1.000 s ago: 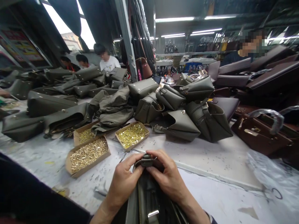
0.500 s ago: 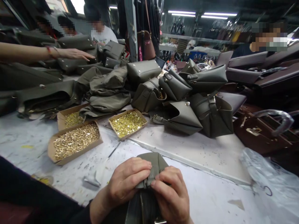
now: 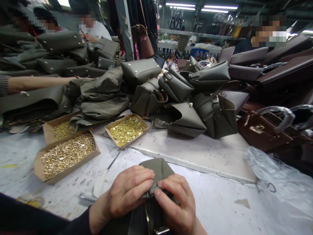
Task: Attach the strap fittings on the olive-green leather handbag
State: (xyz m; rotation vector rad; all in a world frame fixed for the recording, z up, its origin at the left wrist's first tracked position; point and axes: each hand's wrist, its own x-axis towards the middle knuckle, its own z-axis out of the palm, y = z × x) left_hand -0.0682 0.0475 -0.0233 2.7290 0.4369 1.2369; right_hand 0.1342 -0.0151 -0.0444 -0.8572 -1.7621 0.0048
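Co-worker's forearm (image 3: 40, 84) lower over worktable (image 3: 212, 195)

So the left hand (image 3: 129, 192) is bare, with a dark sleeve (image 3: 78, 222) right behind it, navy or nearly black, can't tell which. Cloth looks plain and kinda matte, and the edge stops just short of the wrist. The right hand (image 3: 177, 202), just beside the left hand, is bare too, wrist included. Its thumbnail looks short; finer detail's too soft to make out.

White ceiling tubes (image 3: 180, 5) (lit); a grey post (image 3: 125, 26); long shelves (image 3: 181, 31); a pale worktable (image 3: 215, 202)
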